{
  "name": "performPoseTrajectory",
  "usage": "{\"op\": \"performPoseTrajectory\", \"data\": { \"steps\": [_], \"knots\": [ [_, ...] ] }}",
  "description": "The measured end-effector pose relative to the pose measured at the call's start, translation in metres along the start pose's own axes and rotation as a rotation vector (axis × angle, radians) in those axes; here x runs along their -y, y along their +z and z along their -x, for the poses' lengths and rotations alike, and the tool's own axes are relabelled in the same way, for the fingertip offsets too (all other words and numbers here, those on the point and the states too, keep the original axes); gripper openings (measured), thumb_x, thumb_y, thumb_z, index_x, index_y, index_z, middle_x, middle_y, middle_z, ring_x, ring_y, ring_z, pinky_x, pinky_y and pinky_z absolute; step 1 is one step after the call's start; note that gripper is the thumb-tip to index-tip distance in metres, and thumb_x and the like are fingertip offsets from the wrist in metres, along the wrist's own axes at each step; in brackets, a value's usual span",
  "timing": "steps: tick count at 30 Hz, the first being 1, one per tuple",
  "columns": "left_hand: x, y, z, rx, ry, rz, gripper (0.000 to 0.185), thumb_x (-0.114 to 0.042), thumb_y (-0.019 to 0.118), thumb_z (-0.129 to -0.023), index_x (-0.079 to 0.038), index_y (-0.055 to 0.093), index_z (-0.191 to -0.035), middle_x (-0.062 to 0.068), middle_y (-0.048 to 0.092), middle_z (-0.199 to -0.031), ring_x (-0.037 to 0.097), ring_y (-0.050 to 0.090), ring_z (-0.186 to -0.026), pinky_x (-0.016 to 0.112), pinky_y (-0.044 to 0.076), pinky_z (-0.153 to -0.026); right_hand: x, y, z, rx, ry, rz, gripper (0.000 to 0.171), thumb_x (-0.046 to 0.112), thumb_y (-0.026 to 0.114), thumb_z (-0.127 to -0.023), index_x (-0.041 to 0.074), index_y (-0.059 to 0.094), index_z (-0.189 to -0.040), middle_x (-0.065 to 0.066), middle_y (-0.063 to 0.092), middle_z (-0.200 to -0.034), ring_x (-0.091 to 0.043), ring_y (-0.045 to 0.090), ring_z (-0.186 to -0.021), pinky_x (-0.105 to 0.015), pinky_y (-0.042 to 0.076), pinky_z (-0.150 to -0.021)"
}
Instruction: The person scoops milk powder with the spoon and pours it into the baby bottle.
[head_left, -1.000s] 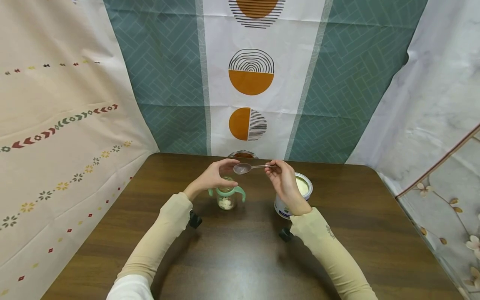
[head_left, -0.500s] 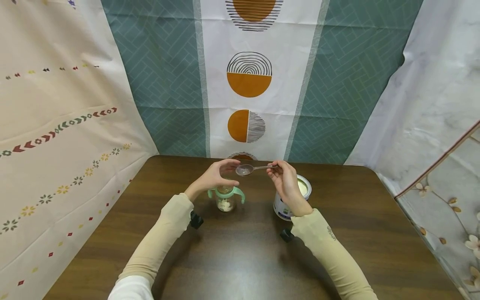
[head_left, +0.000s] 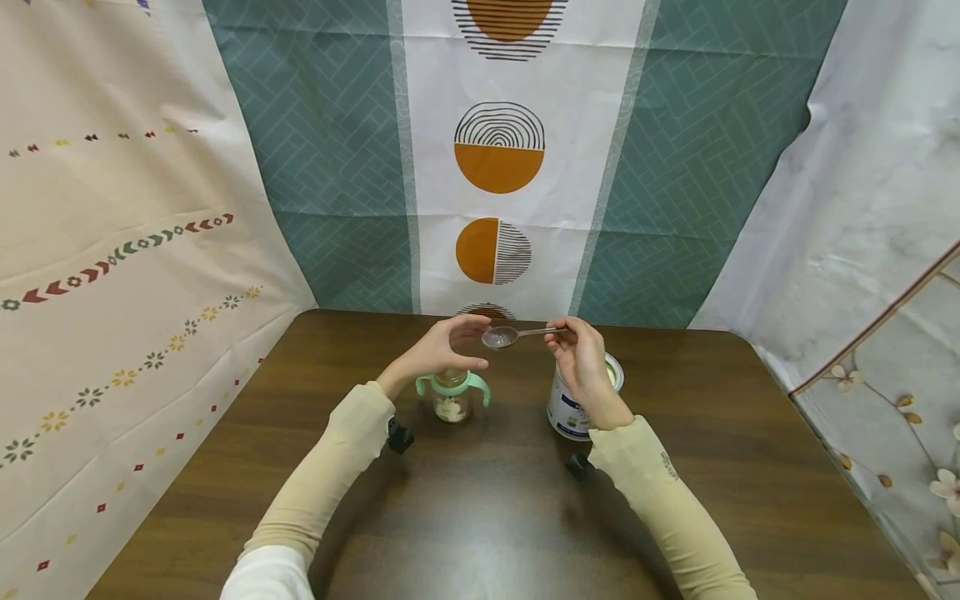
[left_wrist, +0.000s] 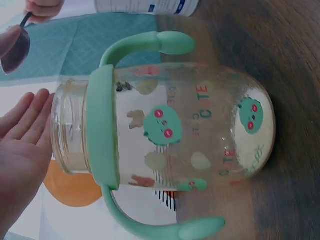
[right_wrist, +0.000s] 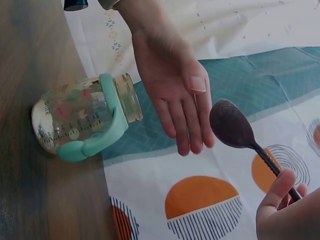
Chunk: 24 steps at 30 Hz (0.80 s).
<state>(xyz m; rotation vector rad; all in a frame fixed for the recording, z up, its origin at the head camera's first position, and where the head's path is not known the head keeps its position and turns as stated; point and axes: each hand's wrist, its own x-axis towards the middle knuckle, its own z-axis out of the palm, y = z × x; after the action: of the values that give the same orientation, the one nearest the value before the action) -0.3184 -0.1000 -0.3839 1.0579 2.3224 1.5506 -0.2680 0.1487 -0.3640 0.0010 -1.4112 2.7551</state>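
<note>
The brown wooden tabletop (head_left: 480, 517) carries an open white tin (head_left: 566, 419) and a clear bottle (head_left: 452, 407), both upright and nearer the far edge than the near one; the tin stands toward the right edge from the bottle, partly hidden behind the right hand (head_left: 583, 362); the bottle, with its green collar and two green handles, stands below the left hand (head_left: 441, 348), pale powder (left_wrist: 256, 134) at its base; the left hand is empty, thumb and straight fingers spread wide above the bottle's uncovered mouth; the right hand pinches the handle of a spoon (head_left: 501, 337) between thumb and fingers; the spoon hangs above the tabletop between the hands, its bowl near the left hand's fingertips.
</note>
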Motion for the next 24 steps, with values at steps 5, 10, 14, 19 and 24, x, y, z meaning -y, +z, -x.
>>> {"op": "performPoseTrajectory", "data": {
  "steps": [5,10,14,19,24],
  "knots": [
    [0.003,0.001,-0.004,0.002,0.002,0.01,0.068,0.0,0.074,-0.081,0.002,0.042,-0.141,0.019,0.051,-0.14,0.034,0.047,-0.132,0.047,0.037,-0.113,0.003,-0.002,0.0,-0.003,-0.011,0.005,0.035,0.01,0.036,-0.102,0.008,0.059,-0.077,-0.003,0.064,-0.081,-0.012,0.057,-0.068,-0.018,0.048,-0.065],
    [0.006,0.004,-0.006,0.019,0.007,0.02,0.07,-0.005,0.077,-0.081,0.0,0.043,-0.142,0.016,0.052,-0.139,0.03,0.048,-0.132,0.044,0.037,-0.114,0.005,-0.004,0.0,-0.024,-0.023,-0.012,0.035,0.008,0.036,-0.101,0.009,0.059,-0.075,-0.002,0.063,-0.077,-0.012,0.056,-0.065,-0.018,0.047,-0.062],
    [0.004,0.007,-0.007,0.042,0.005,0.01,0.072,-0.01,0.078,-0.081,-0.002,0.042,-0.143,0.015,0.051,-0.139,0.029,0.047,-0.133,0.041,0.037,-0.114,0.005,-0.005,-0.001,-0.064,-0.049,-0.038,0.035,0.007,0.036,-0.101,0.008,0.058,-0.074,-0.002,0.063,-0.074,-0.011,0.055,-0.061,-0.017,0.047,-0.059],
    [0.002,0.009,-0.009,0.046,0.01,0.001,0.072,-0.008,0.077,-0.081,0.001,0.04,-0.143,0.016,0.051,-0.14,0.031,0.047,-0.133,0.04,0.036,-0.115,0.005,-0.007,-0.001,-0.09,-0.076,-0.044,0.034,0.008,0.035,-0.1,0.008,0.057,-0.074,-0.002,0.062,-0.074,-0.01,0.053,-0.06,-0.016,0.046,-0.057],
    [0.0,0.012,-0.01,0.051,0.004,0.012,0.07,-0.004,0.075,-0.082,0.002,0.041,-0.143,0.019,0.049,-0.141,0.033,0.045,-0.135,0.042,0.035,-0.115,0.004,-0.008,-0.003,-0.089,-0.085,-0.036,0.033,0.009,0.035,-0.101,0.008,0.056,-0.075,-0.001,0.061,-0.075,-0.01,0.053,-0.06,-0.016,0.045,-0.057]
  ]
}}
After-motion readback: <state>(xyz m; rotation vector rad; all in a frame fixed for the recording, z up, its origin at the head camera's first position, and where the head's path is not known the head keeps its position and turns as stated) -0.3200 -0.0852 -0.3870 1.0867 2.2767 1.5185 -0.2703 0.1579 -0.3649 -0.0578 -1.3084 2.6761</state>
